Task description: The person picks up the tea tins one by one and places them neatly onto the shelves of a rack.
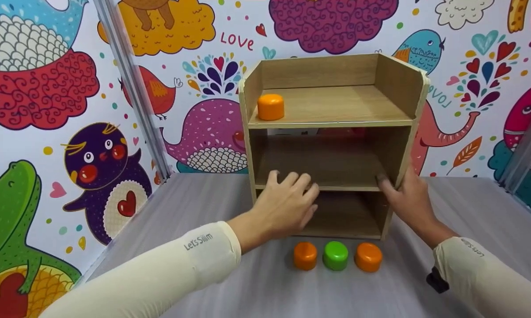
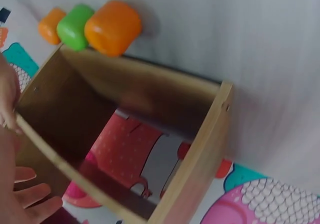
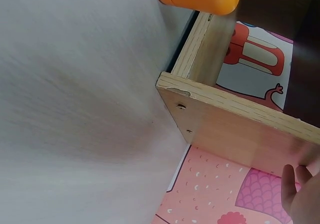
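Observation:
A wooden shelf unit with an upper tray and two compartments below stands upright on the table. My right hand holds its right side panel, thumb at the inner front edge and fingers along the outside. In the right wrist view, fingertips lie close to the outer face of that panel. My left hand is in front of the middle shelf board, fingers spread and loosely bent, holding nothing. One rounded orange plastic cylinder sits at the front left of the upper tray.
On the table, before the unit's base, stand an orange cylinder, a green cylinder and another orange cylinder in a row. Walls with cartoon animals enclose the back and sides, with metal posts at the corners.

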Demonstrator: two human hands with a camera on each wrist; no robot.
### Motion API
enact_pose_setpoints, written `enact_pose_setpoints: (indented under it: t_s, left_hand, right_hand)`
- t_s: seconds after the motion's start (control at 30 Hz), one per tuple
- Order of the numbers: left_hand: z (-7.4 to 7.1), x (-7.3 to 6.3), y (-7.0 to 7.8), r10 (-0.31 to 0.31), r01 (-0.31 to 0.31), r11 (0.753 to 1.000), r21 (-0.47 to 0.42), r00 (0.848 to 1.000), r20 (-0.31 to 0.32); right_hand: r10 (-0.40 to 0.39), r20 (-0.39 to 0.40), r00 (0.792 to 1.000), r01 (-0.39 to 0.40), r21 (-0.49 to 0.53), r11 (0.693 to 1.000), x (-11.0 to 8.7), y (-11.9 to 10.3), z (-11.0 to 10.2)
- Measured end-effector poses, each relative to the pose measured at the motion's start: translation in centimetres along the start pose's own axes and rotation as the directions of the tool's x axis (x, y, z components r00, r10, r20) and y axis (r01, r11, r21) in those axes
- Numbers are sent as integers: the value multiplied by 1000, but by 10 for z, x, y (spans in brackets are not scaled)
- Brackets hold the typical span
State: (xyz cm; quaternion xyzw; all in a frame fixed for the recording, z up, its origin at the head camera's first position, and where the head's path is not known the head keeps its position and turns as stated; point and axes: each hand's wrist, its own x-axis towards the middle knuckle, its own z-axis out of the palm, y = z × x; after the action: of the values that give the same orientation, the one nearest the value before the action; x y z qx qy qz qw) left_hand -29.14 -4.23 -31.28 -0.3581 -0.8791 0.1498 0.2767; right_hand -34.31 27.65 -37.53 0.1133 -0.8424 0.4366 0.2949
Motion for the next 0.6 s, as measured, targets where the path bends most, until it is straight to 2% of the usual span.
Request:
enact_pose_setpoints:
  t_s: [0.2,0.4,0.6]
  left_hand:
    - [15,-7,11,43,-38,998,-50,993,108]
    - [32,-13,21,85,-81,996,-31,986,141]
    - [49,-23,28,96,-75,990,-116,978,186]
  right_hand:
    - [9,9,1000,-9,7,1000,1,-1,0]
    - [13,0,1000,-13,-1,1000,1,-1,-1]
    - [-3,-13,1000,3,-7,1000,1,-1,1]
